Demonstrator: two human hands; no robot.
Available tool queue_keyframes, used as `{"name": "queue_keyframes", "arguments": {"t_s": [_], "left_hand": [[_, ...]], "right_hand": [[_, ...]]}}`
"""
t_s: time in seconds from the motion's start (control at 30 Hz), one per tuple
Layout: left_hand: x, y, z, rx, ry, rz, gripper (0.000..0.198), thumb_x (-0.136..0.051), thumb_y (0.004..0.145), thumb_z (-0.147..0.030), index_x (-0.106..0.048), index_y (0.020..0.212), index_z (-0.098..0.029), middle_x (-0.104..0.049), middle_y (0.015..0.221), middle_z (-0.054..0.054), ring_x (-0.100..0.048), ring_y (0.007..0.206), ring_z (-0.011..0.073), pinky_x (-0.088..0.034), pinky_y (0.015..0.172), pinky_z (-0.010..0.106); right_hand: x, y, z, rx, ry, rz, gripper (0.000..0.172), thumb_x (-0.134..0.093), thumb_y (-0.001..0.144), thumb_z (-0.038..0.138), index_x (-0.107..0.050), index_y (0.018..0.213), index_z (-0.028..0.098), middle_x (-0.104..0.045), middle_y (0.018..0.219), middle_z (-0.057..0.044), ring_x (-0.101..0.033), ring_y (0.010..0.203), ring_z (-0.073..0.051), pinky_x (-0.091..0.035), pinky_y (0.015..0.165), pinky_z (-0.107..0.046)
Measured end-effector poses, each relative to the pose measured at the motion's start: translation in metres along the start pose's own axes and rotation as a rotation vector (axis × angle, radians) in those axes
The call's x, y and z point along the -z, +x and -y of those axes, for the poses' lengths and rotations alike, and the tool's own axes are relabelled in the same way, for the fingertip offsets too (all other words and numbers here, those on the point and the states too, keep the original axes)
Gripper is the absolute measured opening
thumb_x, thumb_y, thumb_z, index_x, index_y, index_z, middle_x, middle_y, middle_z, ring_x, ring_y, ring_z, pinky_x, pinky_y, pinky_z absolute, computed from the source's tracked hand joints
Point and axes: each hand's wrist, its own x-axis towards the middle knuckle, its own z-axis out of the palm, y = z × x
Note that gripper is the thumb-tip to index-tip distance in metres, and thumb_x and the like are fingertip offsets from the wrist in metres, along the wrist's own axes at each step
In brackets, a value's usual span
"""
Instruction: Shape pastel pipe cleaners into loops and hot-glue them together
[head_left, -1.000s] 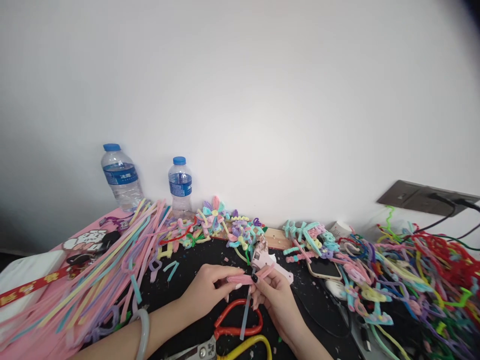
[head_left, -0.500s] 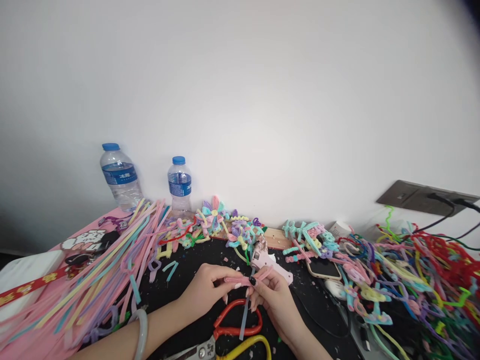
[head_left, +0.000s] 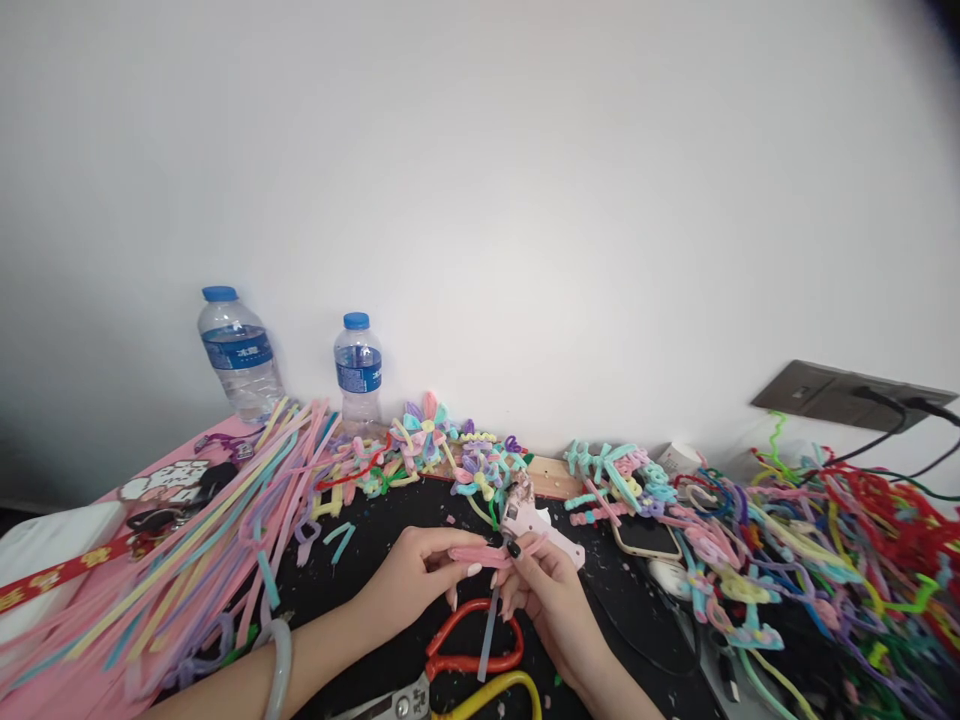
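Note:
A folded pink pipe cleaner (head_left: pixel 481 553) is pinched between my two hands above the black mat. My left hand (head_left: pixel 420 570) grips its left end between thumb and fingers. Thumb and forefinger of my right hand (head_left: pixel 547 590) close on its right end, and a bit of pink sticks out past them. Just behind my hands lies a pale pink glue gun (head_left: pixel 529 520). A translucent glue stick (head_left: pixel 489 635) reaches down from below my fingers, across the scissors (head_left: pixel 472 662) with one red and one yellow handle.
Long pastel pipe cleaners (head_left: pixel 202 530) spread over the left side. Twisted flowers (head_left: pixel 427 425) line the wall. A phone (head_left: pixel 649 538) and a tangled colourful heap (head_left: pixel 847 560) lie to the right. Two water bottles (head_left: pixel 358 370) stand behind. Cords hang from a wall socket (head_left: pixel 855 390).
My right thumb and forefinger have shifted slightly right and up along the pink pipe cleaner, so more of it shows between the hands. My left hand keeps its grip.

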Motion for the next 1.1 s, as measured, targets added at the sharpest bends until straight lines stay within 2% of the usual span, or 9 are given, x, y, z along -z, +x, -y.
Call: {"name": "queue_keyframes", "arguments": {"t_s": [0.27, 0.53, 1.1], "left_hand": [[-0.0001, 0.0013, 0.0024, 0.014, -0.064, 0.001, 0.027, -0.06, 0.074, -0.019, -0.072, 0.098, -0.012, -0.073, 0.088, 0.009, -0.051, 0.044, 0.0079, -0.046, 0.047, 0.021], [-0.0009, 0.0023, 0.0019, 0.048, -0.092, -0.032, 0.025, -0.062, 0.073, -0.019, -0.072, 0.094, -0.011, -0.071, 0.073, 0.005, -0.051, 0.043, 0.0079, -0.046, 0.046, 0.02], [0.0004, 0.0025, 0.0022, 0.066, -0.1, -0.011, 0.024, -0.062, 0.073, -0.02, -0.073, 0.094, -0.012, -0.07, 0.074, 0.005, -0.05, 0.043, 0.0077, -0.045, 0.046, 0.02]], "right_hand": [[0.0005, 0.0011, -0.001, -0.004, -0.018, 0.0, 0.027, -0.072, 0.075, 0.036, -0.059, 0.073, 0.013, -0.067, 0.06, -0.002, -0.056, 0.039, -0.009, -0.046, 0.041, -0.019], [0.0025, 0.0019, -0.004, -0.005, -0.051, 0.016, 0.026, -0.071, 0.076, 0.036, -0.059, 0.074, 0.013, -0.067, 0.06, -0.002, -0.057, 0.039, -0.008, -0.046, 0.041, -0.019], [0.0056, 0.006, -0.0057, 0.015, -0.062, 0.017, 0.025, -0.072, 0.075, 0.036, -0.061, 0.075, 0.013, -0.066, 0.059, 0.0, -0.054, 0.038, -0.007, -0.046, 0.039, -0.018]]}}
